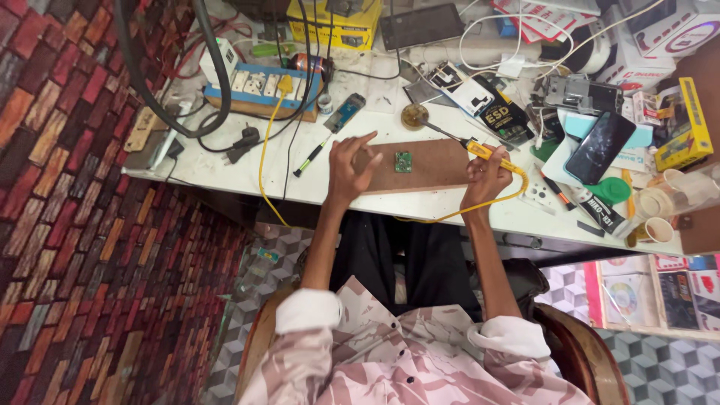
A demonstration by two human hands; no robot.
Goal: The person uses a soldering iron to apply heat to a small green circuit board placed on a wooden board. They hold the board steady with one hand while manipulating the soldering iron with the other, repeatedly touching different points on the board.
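- While the right hand held the yellow-handled soldering iron, its fingers were wrapped tight round the grip; the metal tip reached away from the green circuit board, toward the round brass tip cleaner beyond the board.
- Left of the board, the left hand rested on the brown wooden work board; its fingers were loosely spread, holding nothing, the nearest of them just beside the circuit board but not touching it.
- Nothing pinned the small board, so a push from the iron could, I judged, slide it across the wood.
- With the left fingers that near, a slipping hot tip might burn them.
- The yellow cord looped right of the board along the counter edge; a snag there could jerk the iron.
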